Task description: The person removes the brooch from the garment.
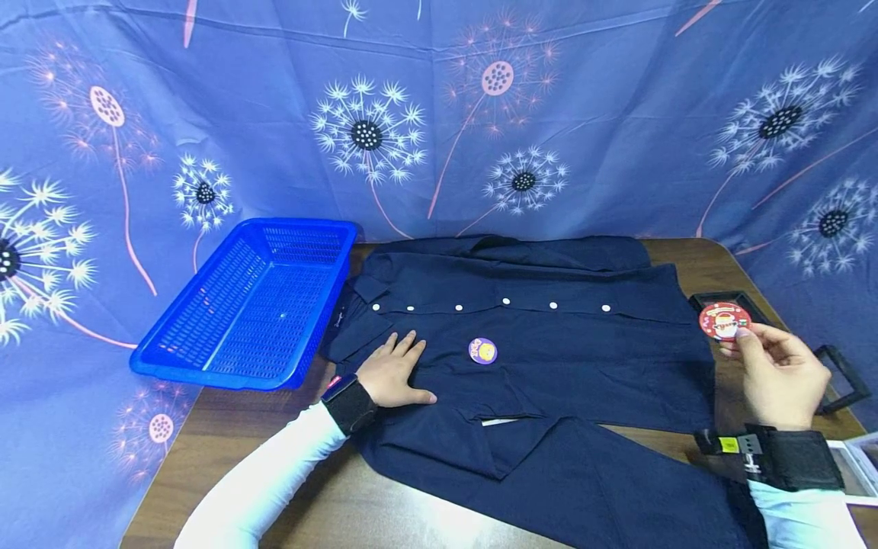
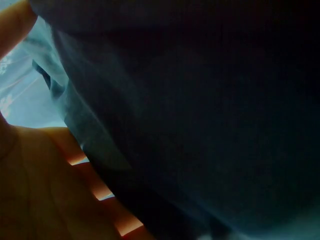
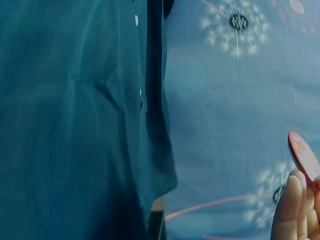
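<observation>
A dark navy button-up shirt [image 1: 631, 358] lies spread on the table, its white buttons in a row across it. My left hand [image 1: 391, 374] rests on the shirt near its collar, fingers spread and straight; in the left wrist view the palm [image 2: 40, 185] shows beside dark cloth. Between thumb and fingers, my right hand [image 1: 785, 374] pinches a round red badge [image 1: 719, 316] past the shirt's hem. That badge [image 3: 304, 155] appears tilted, partly cut off, in the right wrist view. A round purple badge [image 1: 483, 351] with a yellow figure lies on the shirt front.
A blue mesh basket [image 1: 240, 376] stands at the left of the wooden table [image 1: 226, 435]. A black tray [image 1: 737, 297], a black frame [image 1: 853, 377] and a white-edged item [image 1: 857, 499] sit near the right hand. Dandelion-patterned cloth [image 1: 425, 46] hangs behind.
</observation>
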### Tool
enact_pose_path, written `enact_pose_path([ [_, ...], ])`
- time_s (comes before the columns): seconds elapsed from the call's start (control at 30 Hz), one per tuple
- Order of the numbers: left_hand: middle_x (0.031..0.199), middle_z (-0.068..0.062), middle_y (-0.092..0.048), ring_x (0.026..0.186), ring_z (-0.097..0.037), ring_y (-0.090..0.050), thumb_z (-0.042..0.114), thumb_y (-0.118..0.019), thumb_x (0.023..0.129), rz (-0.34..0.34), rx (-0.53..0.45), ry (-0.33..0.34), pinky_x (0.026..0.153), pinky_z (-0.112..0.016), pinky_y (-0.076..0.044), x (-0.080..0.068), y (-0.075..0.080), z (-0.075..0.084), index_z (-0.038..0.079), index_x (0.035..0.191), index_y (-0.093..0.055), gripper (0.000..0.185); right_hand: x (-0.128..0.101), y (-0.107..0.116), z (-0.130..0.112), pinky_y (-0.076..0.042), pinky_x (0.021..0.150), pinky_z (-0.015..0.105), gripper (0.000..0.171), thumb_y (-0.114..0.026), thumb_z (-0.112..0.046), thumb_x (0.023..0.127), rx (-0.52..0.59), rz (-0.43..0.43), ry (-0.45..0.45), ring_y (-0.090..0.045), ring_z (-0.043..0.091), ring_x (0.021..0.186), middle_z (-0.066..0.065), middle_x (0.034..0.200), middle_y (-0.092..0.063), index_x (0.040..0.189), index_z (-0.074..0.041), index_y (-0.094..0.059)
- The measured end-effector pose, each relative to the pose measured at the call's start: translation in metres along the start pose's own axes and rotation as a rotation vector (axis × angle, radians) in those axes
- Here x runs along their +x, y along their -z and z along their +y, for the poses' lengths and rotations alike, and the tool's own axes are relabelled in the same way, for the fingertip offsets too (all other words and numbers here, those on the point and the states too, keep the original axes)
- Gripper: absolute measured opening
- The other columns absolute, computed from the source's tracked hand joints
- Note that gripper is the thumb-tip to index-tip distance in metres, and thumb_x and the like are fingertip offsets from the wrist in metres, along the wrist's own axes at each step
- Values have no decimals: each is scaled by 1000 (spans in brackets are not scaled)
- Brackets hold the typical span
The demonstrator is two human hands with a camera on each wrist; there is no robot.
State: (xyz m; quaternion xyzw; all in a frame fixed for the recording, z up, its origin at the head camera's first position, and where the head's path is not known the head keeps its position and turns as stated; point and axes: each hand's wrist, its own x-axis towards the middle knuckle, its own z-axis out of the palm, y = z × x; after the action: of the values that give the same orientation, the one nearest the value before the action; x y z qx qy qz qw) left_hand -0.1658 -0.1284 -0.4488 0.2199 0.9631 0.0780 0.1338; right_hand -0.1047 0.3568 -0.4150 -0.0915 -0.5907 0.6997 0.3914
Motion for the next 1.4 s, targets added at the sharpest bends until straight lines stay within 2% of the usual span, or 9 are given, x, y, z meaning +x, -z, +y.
enact_pose_path([
  [0.2, 162, -15, -25, 147, -46, -21, 67, -68, 76, -6, 6, 10, 117, -57, -27, -2, 2, 3, 11, 152, -35, 101, 7, 20, -3, -50, 51, 8, 27, -57, 6, 90, -187, 123, -159, -65, -3, 51, -12, 64, -68, 83, -17, -69],
  [0.33, 161, -15, -25, 147, -46, -21, 65, -69, 77, -17, -8, 11, 117, -57, -27, -4, 5, 5, 10, 152, -35, 99, 12, 34, -1, -49, 50, 8, 28, -54, 3, 92, -203, 211, -299, -63, -4, 49, -14, 59, -66, 80, -19, -66],
  [0.43, 161, -15, -25, 147, -46, -21, 65, -69, 77, -18, -11, 12, 117, -57, -27, -5, 5, 6, 10, 152, -35, 99, 15, 44, 2, -48, 49, 7, 30, -51, 1, 93, -259, 238, -360, -62, -6, 48, -16, 56, -63, 77, -22, -62],
  [0.73, 161, -15, -25, 147, -46, -21, 65, -70, 76, -6, -11, 13, 117, -56, -26, -3, 2, 3, 11, 152, -35, 99, 17, 63, 7, -46, 45, 7, 34, -45, 0, 95, -363, 207, -467, -58, -8, 44, -20, 50, -59, 74, -25, -58],
  [0.83, 161, -15, -26, 147, -46, -22, 65, -70, 76, -5, -17, 13, 118, -55, -26, -3, 3, 4, 11, 152, -36, 99, 18, 65, 8, -46, 45, 7, 31, -44, 0, 95, -394, 204, -511, -57, -9, 43, -22, 49, -57, 81, -24, -56],
  [0.97, 161, -15, -26, 147, -46, -22, 65, -70, 76, -5, -8, 15, 118, -55, -25, -2, 4, 4, 11, 151, -37, 99, 20, 68, 10, -45, 44, 7, 26, -41, -2, 96, -492, 181, -561, -54, -12, 43, -26, 47, -53, 92, -25, -52],
  [1.03, 161, -15, -26, 147, -46, -22, 65, -70, 76, -5, -1, 14, 118, -55, -25, -2, 5, 4, 11, 151, -37, 99, 22, 71, 11, -45, 44, 7, 25, -41, -3, 95, -526, 170, -583, -54, -12, 42, -25, 46, -52, 94, -26, -51],
  [1.23, 161, -16, -27, 146, -47, -24, 66, -69, 76, 0, 13, 9, 118, -55, -26, -2, 5, 5, 10, 151, -38, 99, 27, 81, 16, -46, 44, 9, 24, -41, -4, 95, -517, 150, -628, -55, -9, 42, -22, 45, -54, 91, -25, -51],
  [1.4, 161, -15, -26, 147, -47, -22, 66, -69, 76, -9, 14, 8, 118, -55, -26, -2, 6, 6, 10, 152, -36, 99, 30, 89, 19, -46, 45, 8, 23, -37, -8, 97, -559, 86, -658, -54, -12, 43, -25, 46, -52, 104, -27, -47],
])
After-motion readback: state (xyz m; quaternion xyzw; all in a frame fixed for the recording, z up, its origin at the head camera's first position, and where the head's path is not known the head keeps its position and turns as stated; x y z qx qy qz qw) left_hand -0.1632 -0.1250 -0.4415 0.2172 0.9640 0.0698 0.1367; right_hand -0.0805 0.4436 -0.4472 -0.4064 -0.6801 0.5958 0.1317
